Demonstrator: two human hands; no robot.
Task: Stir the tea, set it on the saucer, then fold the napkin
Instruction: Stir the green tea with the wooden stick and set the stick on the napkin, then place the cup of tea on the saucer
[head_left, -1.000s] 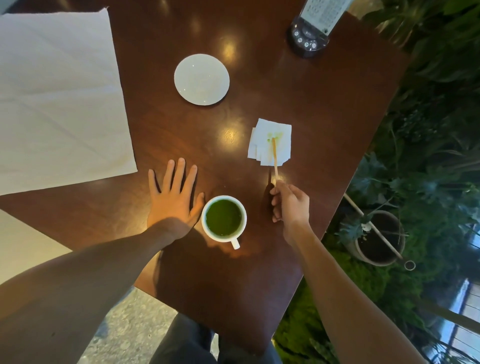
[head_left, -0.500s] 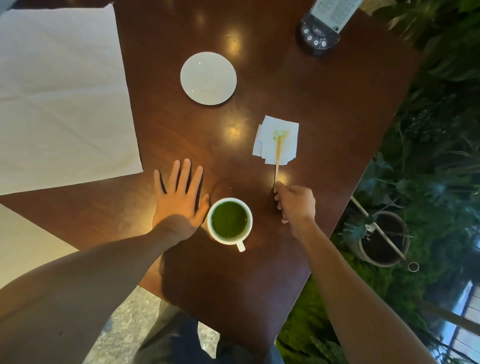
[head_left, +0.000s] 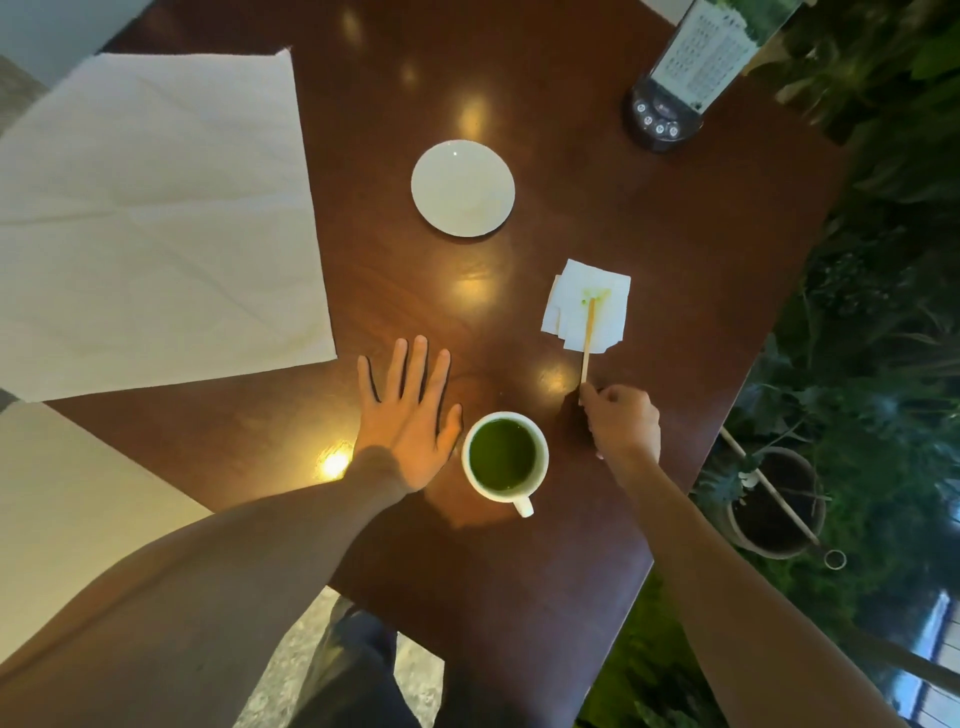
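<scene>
A white cup of green tea (head_left: 504, 457) stands on the dark wooden table (head_left: 649, 234), handle toward me. My left hand (head_left: 410, 415) lies flat with fingers spread just left of the cup, thumb near its rim. My right hand (head_left: 621, 421) is to the cup's right, fingers pinched on the near end of a wooden stir stick (head_left: 588, 338). The stick's far tip rests on a small folded white tissue (head_left: 587, 306) with a green stain. An empty white saucer (head_left: 462, 188) sits farther back. A large unfolded white napkin (head_left: 156, 218) lies at the left.
A menu stand on a black base (head_left: 662, 122) is at the far right corner. Past the table's right edge are green plants and a pot (head_left: 779, 504). A pale surface (head_left: 62, 509) lies at the near left.
The right hand has kept hold of the stick with its tip on the tissue. The view shifted slightly; the left hand and the cup have stayed put.
</scene>
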